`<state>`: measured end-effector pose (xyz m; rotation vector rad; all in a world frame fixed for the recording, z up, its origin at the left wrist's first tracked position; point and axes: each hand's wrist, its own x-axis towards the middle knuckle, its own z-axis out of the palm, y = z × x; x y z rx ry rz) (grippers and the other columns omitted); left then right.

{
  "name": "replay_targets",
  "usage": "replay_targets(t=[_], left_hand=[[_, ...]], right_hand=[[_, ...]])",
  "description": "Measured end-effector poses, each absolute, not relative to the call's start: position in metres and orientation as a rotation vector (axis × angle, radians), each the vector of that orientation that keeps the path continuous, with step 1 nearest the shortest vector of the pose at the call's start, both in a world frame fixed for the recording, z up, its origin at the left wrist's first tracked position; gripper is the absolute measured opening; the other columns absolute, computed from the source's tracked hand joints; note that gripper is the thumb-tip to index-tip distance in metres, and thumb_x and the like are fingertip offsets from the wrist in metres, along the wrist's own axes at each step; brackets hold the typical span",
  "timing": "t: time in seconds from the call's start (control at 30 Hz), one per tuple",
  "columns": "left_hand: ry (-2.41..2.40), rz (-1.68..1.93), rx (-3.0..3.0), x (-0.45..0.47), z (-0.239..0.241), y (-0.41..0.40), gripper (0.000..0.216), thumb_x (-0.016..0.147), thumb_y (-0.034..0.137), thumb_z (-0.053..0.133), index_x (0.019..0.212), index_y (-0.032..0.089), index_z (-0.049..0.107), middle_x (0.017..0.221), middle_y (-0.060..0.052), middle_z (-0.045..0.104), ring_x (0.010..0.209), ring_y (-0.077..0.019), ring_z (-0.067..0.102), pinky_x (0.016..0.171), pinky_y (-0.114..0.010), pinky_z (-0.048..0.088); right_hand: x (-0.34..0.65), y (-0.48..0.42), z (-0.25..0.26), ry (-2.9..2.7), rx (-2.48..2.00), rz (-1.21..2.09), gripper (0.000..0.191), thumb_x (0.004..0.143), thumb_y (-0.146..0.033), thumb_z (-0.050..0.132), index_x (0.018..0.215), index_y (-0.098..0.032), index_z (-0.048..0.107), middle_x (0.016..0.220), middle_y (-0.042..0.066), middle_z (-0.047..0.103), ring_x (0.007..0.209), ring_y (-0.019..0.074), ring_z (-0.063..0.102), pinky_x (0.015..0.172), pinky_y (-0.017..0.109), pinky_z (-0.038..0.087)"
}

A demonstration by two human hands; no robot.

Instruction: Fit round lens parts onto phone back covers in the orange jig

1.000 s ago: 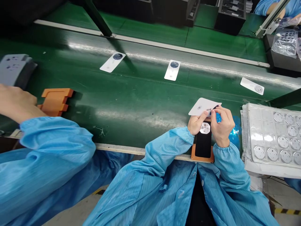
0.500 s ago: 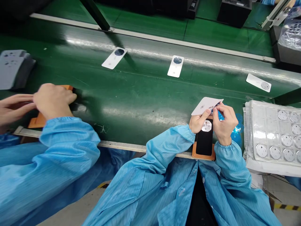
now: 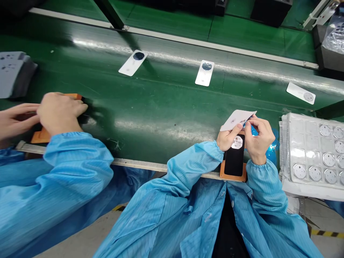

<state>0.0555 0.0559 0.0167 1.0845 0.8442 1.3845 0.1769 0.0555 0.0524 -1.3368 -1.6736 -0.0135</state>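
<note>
And my left grip [image 3: 225, 139] holds the white phone-back film [image 3: 235, 121] tilted over the orange fixture's [image 3: 225, 176] far end, likely steadying it; my right grip [image 3: 256, 132] pinches narrow at its dark corner; the black slab [image 3: 234, 161] sits in the fixture, presumably against sliding; clear tray [image 3: 297, 127] rightward, probably for easy reach.

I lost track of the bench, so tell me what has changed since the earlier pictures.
A co-worker's hand moved right, over the orange fixture, and their other hand came into view. The three loose white cards shifted right relative to the dark post. Unchanged: left hand holds the lifted white card above the black panel; right hand pinches its edge.
</note>
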Motion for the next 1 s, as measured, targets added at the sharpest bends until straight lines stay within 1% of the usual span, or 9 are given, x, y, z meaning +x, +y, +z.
replay_targets(t=[0.13,0.27,0.4,0.57,0.77,0.87,1.0], left_hand=[[0.873,1.382,1.120,0.0543,0.0129,0.0552,0.057,0.093,0.066,0.058,0.122,0.021,0.076,0.129,-0.008,0.074,0.129,-0.0289,0.064,0.116,-0.040,0.046],[0.855,1.400,1.124,0.0550,0.0103,0.0553,0.054,0.094,0.063,0.058,0.123,0.021,0.076,0.130,-0.007,0.073,0.129,-0.0277,0.064,0.117,-0.039,0.046],[0.857,1.385,1.121,0.0558,0.0080,0.0558,0.057,0.093,0.064,0.059,0.122,0.018,0.075,0.129,-0.009,0.074,0.128,-0.0283,0.065,0.116,-0.039,0.048],[0.884,1.376,1.166,0.0557,0.0081,0.0560,0.061,0.093,0.066,0.058,0.120,0.014,0.075,0.126,-0.012,0.074,0.124,-0.0298,0.067,0.111,-0.041,0.052],[0.852,1.342,1.274,0.0549,0.0135,0.0543,0.063,0.098,0.064,0.051,0.132,0.014,0.069,0.124,-0.012,0.075,0.116,-0.0287,0.072,0.103,-0.039,0.058],[0.829,1.329,1.330,0.0551,0.0136,0.0524,0.060,0.100,0.059,0.051,0.137,0.015,0.065,0.134,-0.012,0.071,0.124,-0.0288,0.068,0.108,-0.040,0.055],[0.821,1.346,1.334,0.0563,0.0111,0.0500,0.059,0.101,0.057,0.048,0.139,0.014,0.063,0.139,-0.011,0.068,0.131,-0.0289,0.063,0.114,-0.040,0.051]], right_hand=[[0.1759,0.0546,0.0561,-1.666,-1.348,0.024,0.011,0.095,-0.027,0.061,0.088,-0.022,0.067,0.093,0.007,0.073,0.104,0.0253,0.073,0.088,0.041,0.061],[0.1757,0.0541,0.0572,-1.668,-1.295,0.007,0.010,0.095,-0.025,0.062,0.087,-0.021,0.067,0.092,0.008,0.073,0.103,0.0251,0.073,0.087,0.040,0.061],[0.1764,0.0544,0.0555,-1.672,-1.324,-0.026,0.011,0.095,-0.024,0.060,0.086,-0.021,0.067,0.093,0.007,0.074,0.103,0.0244,0.074,0.086,0.040,0.062],[0.1771,0.0561,0.0521,-1.661,-1.287,-0.029,0.007,0.092,-0.022,0.061,0.089,-0.021,0.068,0.094,0.007,0.074,0.103,0.0247,0.074,0.085,0.040,0.062],[0.1741,0.0586,0.0528,-1.649,-1.342,-0.026,0.008,0.090,-0.023,0.060,0.084,-0.022,0.065,0.093,0.007,0.073,0.099,0.0252,0.074,0.082,0.040,0.061],[0.1733,0.0605,0.0529,-1.630,-1.387,-0.046,0.007,0.087,-0.022,0.059,0.081,-0.022,0.063,0.094,0.007,0.073,0.094,0.0241,0.072,0.080,0.039,0.059],[0.1748,0.0632,0.0524,-1.631,-1.431,-0.079,0.006,0.082,-0.019,0.058,0.077,-0.022,0.060,0.084,0.005,0.070,0.082,0.0220,0.068,0.077,0.037,0.056]])
